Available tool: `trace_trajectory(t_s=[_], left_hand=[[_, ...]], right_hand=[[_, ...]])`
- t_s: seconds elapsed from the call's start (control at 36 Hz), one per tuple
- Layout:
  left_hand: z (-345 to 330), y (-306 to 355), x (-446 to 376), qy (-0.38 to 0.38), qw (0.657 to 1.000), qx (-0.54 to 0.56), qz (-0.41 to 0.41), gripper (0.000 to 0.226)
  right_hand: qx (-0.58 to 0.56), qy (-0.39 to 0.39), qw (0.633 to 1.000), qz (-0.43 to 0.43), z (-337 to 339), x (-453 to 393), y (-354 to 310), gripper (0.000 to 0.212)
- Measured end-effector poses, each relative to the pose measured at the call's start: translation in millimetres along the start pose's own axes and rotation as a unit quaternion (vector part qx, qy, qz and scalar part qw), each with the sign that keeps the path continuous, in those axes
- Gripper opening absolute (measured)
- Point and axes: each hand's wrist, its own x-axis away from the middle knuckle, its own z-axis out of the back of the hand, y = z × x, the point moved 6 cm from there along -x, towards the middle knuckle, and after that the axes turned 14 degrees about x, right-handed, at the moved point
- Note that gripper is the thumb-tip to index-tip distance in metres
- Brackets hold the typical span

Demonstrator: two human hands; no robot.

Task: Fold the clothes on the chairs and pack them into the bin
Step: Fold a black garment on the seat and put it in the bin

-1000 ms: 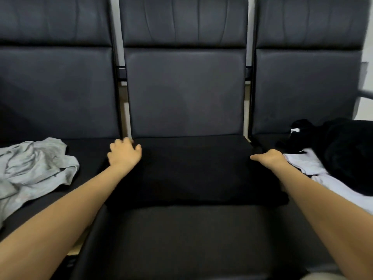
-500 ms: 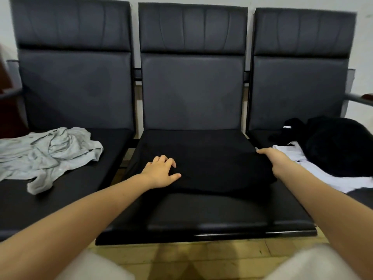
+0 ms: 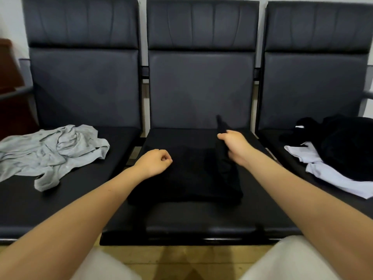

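A black garment (image 3: 189, 174) lies spread on the middle chair seat (image 3: 201, 223). My right hand (image 3: 235, 145) grips its right edge and holds that edge lifted above the seat, turned in toward the middle. My left hand (image 3: 154, 161) rests on the garment's left part with its fingers curled; whether it pinches cloth I cannot tell. A crumpled grey shirt (image 3: 50, 152) lies on the left chair. A black garment (image 3: 343, 144) lies over a white one (image 3: 333, 176) on the right chair. No bin is in view.
Three black padded chairs stand in a row against a white wall, their backrests (image 3: 199, 87) upright. A metal armrest (image 3: 366, 96) sticks out at the far right. Wooden floor (image 3: 181, 259) shows below the seat edge, between my light-trousered knees.
My right hand has lifted the black garment's right edge and swung it left. My left hand's fingers have curled into a fist. The camera has pulled back slightly.
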Motion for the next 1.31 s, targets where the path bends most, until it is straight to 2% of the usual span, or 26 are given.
trace_trajectory(t_s=[0.08, 0.14, 0.17, 0.22, 0.28, 0.33, 0.39, 0.47, 0.56, 0.67, 0.75, 0.81, 0.89, 1.0, 1.08, 1.17, 1.22, 1.31], left_hand=[[0, -11, -2, -0.002, 1.000, 0.001, 0.020, 0.010], [-4, -13, -2, -0.008, 1.000, -0.004, 0.023, 0.013], [-6, -13, -2, -0.008, 1.000, -0.006, 0.024, 0.017], [-9, -9, -2, -0.002, 1.000, -0.005, 0.021, 0.023], [-13, -5, -4, 0.007, 1.000, 0.000, 0.016, 0.028], [-19, -1, -6, 0.016, 1.000, 0.008, 0.018, 0.032], [-24, 3, -9, 0.025, 0.999, 0.013, 0.016, 0.035], [-32, 11, -13, 0.030, 0.999, 0.023, 0.010, 0.032], [-42, 16, -15, 0.019, 1.000, 0.015, 0.011, 0.030], [-53, 23, -17, 0.018, 0.999, -0.034, -0.021, 0.034], [-53, 27, -20, -0.007, 1.000, -0.003, -0.029, 0.030], [-48, 29, -21, -0.016, 0.999, 0.011, -0.041, 0.026], [-31, 24, -20, 0.018, 0.999, 0.003, -0.049, 0.021], [-9, -1, -19, 0.072, 0.997, 0.024, 0.013, 0.013], [-1, -25, -17, 0.083, 0.993, 0.043, 0.065, 0.009], [4, -42, -9, 0.085, 0.988, 0.084, 0.102, 0.008], [6, -47, -7, 0.094, 0.986, 0.097, 0.102, 0.007], [8, -51, -4, 0.103, 0.979, 0.152, 0.093, 0.006]], right_hand=[[0.044, -0.094, 0.993, -0.050, -34, 3, 9, 0.012], [0.106, -0.155, 0.979, -0.079, -45, 8, 19, 0.023], [0.136, -0.159, 0.975, -0.079, -44, 7, 22, 0.026], [0.188, -0.121, 0.972, -0.067, -33, 2, 26, 0.022], [0.231, -0.049, 0.971, -0.032, -15, -7, 27, 0.014], [0.283, 0.021, 0.959, 0.003, 6, -16, 31, 0.015], [0.321, 0.065, 0.945, 0.001, 25, -20, 39, 0.017], [0.368, 0.049, 0.926, -0.065, 38, -16, 55, 0.028], [0.388, -0.008, 0.915, -0.115, 35, -10, 67, 0.058], [0.373, -0.052, 0.919, -0.114, 17, -2, 65, 0.075], [0.289, -0.047, 0.948, -0.122, 11, 0, 61, 0.057], [0.198, -0.022, 0.971, -0.135, 15, -3, 59, 0.049], [0.110, 0.031, 0.983, -0.141, 25, -6, 54, 0.057], [0.072, 0.072, 0.988, -0.118, 31, -5, 37, 0.056], [0.073, 0.061, 0.992, -0.085, 23, -2, 23, 0.036], [0.082, 0.035, 0.996, -0.016, 4, 2, 1, 0.012], [0.107, 0.022, 0.994, 0.026, -13, 3, -10, 0.018], [0.155, 0.001, 0.986, 0.059, -40, 6, -18, 0.048]])
